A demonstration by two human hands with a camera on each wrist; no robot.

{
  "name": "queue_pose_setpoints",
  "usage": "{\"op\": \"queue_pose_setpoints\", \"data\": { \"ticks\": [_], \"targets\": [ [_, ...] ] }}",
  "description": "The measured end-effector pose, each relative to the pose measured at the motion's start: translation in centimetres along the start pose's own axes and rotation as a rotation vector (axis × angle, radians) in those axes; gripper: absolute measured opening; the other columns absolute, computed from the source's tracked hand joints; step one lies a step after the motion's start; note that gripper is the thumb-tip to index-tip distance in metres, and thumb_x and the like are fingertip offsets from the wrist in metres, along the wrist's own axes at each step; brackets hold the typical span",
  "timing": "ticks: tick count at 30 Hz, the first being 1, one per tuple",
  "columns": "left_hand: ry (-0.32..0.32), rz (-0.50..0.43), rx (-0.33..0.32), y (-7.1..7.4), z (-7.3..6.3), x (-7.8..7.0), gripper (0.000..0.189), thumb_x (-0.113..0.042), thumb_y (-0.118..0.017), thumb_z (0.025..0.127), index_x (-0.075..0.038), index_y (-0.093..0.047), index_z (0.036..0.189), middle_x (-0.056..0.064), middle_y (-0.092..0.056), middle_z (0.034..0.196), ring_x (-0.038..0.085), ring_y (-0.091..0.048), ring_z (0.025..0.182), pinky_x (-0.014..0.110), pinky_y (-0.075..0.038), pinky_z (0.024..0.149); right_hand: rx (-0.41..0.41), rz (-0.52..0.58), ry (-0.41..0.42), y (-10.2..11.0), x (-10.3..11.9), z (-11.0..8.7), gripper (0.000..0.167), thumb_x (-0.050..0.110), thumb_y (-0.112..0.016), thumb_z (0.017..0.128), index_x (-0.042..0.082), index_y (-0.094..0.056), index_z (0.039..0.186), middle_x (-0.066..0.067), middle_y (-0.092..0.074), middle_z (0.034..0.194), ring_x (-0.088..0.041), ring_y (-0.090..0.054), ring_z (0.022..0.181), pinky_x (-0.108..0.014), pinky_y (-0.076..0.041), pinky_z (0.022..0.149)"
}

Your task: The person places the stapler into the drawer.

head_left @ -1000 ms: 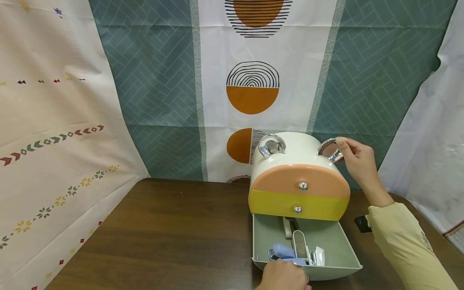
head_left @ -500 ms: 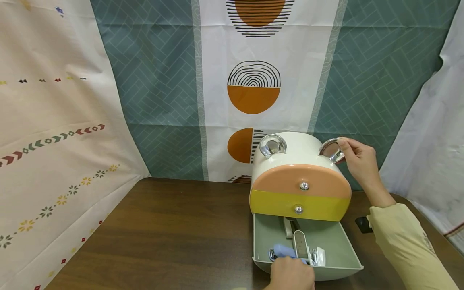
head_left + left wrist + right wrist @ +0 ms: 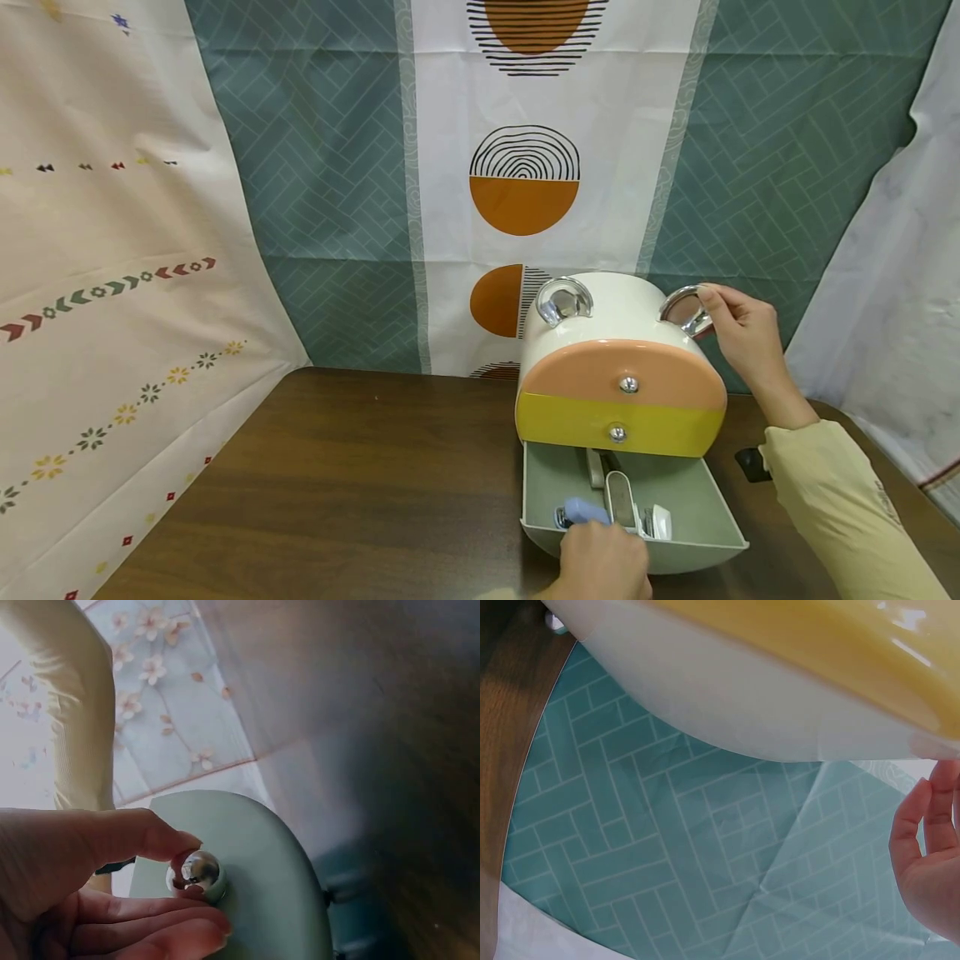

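Note:
A rounded white cabinet (image 3: 618, 308) stands on the table, with an orange drawer (image 3: 570, 367) above a yellow drawer (image 3: 562, 421). Below them a pale green drawer (image 3: 701, 554) is pulled out. Its round silver knob (image 3: 201, 868) is pinched between the thumb and fingers of my left hand (image 3: 600, 562). My right hand (image 3: 742, 333) pinches the right silver ring handle (image 3: 677, 297) on the cabinet's top. Inside the green drawer lie a light blue stapler-like object (image 3: 587, 511), a long white piece with a grey top (image 3: 619, 498) and a small white object (image 3: 661, 523).
A second silver ring handle (image 3: 562, 287) is on the cabinet's top left. The brown wooden table (image 3: 360, 483) extends to the left. Patterned cloths (image 3: 322, 208) hang behind and at both sides.
My left hand has shifted slightly right and up in the head view. The green drawer's front has moved slightly toward the cabinet in the last half second. The right hand stays on the handle.

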State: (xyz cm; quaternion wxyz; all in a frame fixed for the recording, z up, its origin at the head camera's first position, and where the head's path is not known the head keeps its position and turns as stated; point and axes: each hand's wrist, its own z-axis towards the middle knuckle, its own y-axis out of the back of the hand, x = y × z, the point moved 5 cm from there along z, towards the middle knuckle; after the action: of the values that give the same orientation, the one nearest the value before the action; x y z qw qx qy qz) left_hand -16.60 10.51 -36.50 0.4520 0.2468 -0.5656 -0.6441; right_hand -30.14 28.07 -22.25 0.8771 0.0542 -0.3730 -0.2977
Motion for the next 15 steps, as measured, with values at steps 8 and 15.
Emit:
{"op": "queue_pose_setpoints", "data": {
  "ticks": [8,15],
  "targets": [
    [-0.027,0.018,-0.193,0.2,0.3,0.9,0.035,-0.037,-0.068,0.065,-0.023,-0.045,0.043,-0.011,-0.043,0.041,0.009,-0.041,0.036,0.025,-0.025,0.028,0.007,0.004,0.004,-0.1,0.0,0.0,0.029,0.020,-0.053,0.092,-0.005,-0.064,0.101,0.025,-0.057,0.069,0.006,-0.054,0.056,-0.011,-0.046,0.054],
    [-0.033,-0.002,-0.334,0.3,0.4,1.6,0.041,-0.035,-0.069,0.064,-0.021,-0.038,0.041,-0.010,-0.039,0.039,0.008,-0.039,0.033,0.024,-0.021,0.028,0.015,0.021,-0.004,0.1,-0.1,0.1,0.020,0.020,-0.052,0.092,0.007,-0.065,0.097,0.023,-0.056,0.065,0.005,-0.054,0.055,-0.010,-0.045,0.055]
  ]
}}
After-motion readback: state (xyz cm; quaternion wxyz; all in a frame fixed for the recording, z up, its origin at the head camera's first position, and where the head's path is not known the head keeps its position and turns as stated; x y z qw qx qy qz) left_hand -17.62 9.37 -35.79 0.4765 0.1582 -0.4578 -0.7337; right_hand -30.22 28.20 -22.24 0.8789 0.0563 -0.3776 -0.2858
